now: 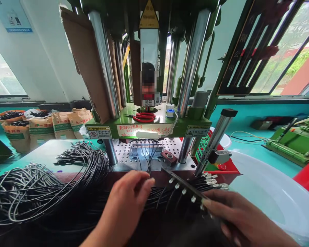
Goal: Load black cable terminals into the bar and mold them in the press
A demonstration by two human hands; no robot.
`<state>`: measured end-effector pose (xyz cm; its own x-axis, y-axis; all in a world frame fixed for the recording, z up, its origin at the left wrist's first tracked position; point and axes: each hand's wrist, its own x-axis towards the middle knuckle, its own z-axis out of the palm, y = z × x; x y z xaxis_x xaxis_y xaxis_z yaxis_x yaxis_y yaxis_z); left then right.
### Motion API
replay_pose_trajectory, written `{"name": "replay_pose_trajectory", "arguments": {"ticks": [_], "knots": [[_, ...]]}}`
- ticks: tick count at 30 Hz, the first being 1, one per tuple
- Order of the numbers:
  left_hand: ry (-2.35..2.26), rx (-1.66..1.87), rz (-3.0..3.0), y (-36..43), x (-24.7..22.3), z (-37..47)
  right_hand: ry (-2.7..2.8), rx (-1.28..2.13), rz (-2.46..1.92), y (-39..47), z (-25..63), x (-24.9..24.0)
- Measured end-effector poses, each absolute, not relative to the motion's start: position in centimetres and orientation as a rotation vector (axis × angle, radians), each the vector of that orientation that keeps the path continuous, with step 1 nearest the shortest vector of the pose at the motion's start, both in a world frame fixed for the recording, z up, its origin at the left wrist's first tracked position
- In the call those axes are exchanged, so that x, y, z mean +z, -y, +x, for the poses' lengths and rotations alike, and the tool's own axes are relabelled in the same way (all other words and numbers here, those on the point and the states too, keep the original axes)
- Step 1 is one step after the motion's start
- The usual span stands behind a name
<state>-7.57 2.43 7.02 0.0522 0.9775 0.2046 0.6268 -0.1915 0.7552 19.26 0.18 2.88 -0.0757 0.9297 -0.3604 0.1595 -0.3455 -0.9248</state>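
My left hand [125,195] is in front of the press with thumb and forefinger brought together on thin black cables [149,164]. The cables run down from a lit metal mould [146,150] on the perforated plate. Held in my right hand [233,209] is a long dark bar [182,181], slanting up and left toward the plate's front edge. Several small clear or silvery connectors [184,191] sit along its lower side. Beneath the bar, more black cables with pale connector ends [212,180] lie in a bunch.
Big bundles of black cable [92,161] cover the left side. Red-handled pliers [144,117] and a small blue-and-white spool [170,112] rest on the green press platen [113,120]. Steel columns [194,61] flank the mould. A white tub [262,185] stands right, near a red emergency button [221,167].
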Motion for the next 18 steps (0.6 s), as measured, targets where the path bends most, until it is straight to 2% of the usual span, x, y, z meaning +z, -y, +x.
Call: {"name": "replay_pose_trajectory", "arguments": {"ticks": [3,6,13,18], "knots": [[-1.539,1.026,1.477,-6.3,7.2,-9.2,1.502,1.276,-1.599,-3.8,19.7,4.0],[-1.338,0.879,1.053,-9.9,5.8,-9.3,1.659,1.099,-1.671,-6.4,19.5,3.4],[-1.157,0.708,0.698,-14.2,1.1,-6.7,1.831,0.877,-1.588,-7.4,19.4,0.9],[-1.065,0.720,0.600,-15.1,-0.1,-6.5,1.855,0.760,-1.576,-7.6,18.4,2.9]]}}
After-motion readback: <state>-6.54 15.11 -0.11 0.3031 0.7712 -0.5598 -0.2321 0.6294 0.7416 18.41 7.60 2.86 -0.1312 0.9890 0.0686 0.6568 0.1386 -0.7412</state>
